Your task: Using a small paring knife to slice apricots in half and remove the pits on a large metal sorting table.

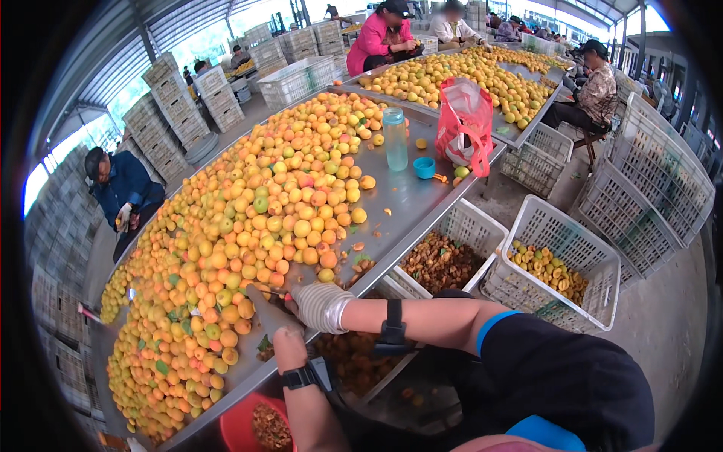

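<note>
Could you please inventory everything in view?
Tables: at least two, grey, centre
Crates: many, whitish, around tables
Bucket: one, red, bottom edge
Fruit: countless, yellow-orange, on tables, in crate
Leaves: several, green, among fruit
Pieces: many, brown, crate and bucket
Bottle: one, teal, nearest table
Cup: one, blue, beside bottle
Bag: one, red, beside cup
Workers: several, varied clothing, around tables
Slim object: one, dark, nearest table's edge
Wristbands: two, black, lower centre
Left hand: one, grey glove, at fruit
Right hand: one, whitish glove, beside left

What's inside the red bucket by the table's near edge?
The red bucket shows small brown pieces, possibly fruit pits. The left forearm hides its right part, the picture's lower edge cuts it off, and anything beneath the top layer is covered.
</note>
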Demonstrator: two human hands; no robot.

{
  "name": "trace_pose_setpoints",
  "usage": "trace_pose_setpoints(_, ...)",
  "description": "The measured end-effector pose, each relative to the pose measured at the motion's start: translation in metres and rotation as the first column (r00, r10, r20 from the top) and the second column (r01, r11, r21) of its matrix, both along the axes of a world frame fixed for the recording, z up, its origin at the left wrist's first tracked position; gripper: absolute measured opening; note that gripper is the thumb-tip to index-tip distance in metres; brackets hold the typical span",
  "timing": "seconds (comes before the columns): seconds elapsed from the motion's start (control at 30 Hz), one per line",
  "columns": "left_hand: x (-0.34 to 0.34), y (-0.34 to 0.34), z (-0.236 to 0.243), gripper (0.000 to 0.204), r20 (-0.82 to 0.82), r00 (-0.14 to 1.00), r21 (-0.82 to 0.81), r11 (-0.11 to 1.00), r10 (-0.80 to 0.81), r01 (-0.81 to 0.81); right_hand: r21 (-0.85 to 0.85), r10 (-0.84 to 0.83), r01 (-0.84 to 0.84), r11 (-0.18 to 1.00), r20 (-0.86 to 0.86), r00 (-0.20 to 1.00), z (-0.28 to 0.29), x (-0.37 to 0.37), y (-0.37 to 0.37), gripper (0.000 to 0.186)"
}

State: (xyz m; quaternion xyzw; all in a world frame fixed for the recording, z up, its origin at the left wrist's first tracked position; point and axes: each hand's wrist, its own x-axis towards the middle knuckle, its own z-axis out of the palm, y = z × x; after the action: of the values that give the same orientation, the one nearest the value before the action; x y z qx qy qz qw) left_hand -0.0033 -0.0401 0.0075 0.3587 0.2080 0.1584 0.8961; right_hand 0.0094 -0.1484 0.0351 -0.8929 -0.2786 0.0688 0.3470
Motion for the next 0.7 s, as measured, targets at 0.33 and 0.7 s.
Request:
trace_pose_setpoints(0.33, 0.011, 0.012, -0.018, 0.062, -0.108, 0.986, 0.098, 0.986, -0.126, 0.137, -0.045, 0.031, -0.036, 0.998, -0.106, 0.994, 0.018, 0.008, -0.005, 0.036)
trace_pose_setpoints(0.7, 0.004, 0.007, 0.000, 0.066, -0.043, 0.993, 0.079, 0.990, -0.112, 0.115, -0.014, -0.022, 0.022, 1.000, -0.004, 1.000, 0.012, 0.002, -0.007, 0.036)
